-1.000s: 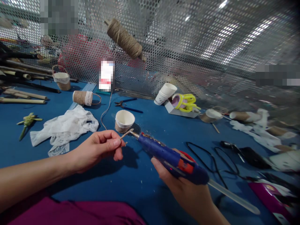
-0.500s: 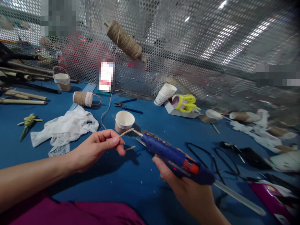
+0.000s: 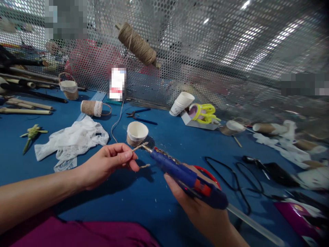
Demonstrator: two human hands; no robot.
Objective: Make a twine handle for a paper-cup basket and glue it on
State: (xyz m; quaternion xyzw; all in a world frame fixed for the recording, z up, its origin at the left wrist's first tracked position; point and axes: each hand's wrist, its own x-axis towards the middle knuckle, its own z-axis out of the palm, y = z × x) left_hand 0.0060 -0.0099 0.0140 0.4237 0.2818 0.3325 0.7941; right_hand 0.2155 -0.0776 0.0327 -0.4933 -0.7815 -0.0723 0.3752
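Jute twine (image 3: 138,147) pinched in my left hand (image 3: 115,158) mid-frame, free end slanting up-right to the tip of the hot glue gun (image 3: 182,172) my right hand's (image 3: 200,207) wrapped around. Paper cup (image 3: 137,131) sits just up-right of my left, the nearer one.

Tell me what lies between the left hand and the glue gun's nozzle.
In the head view, a short end of twine runs from the left hand toward the glue gun's nozzle; whether twine and nozzle touch is hard to tell.
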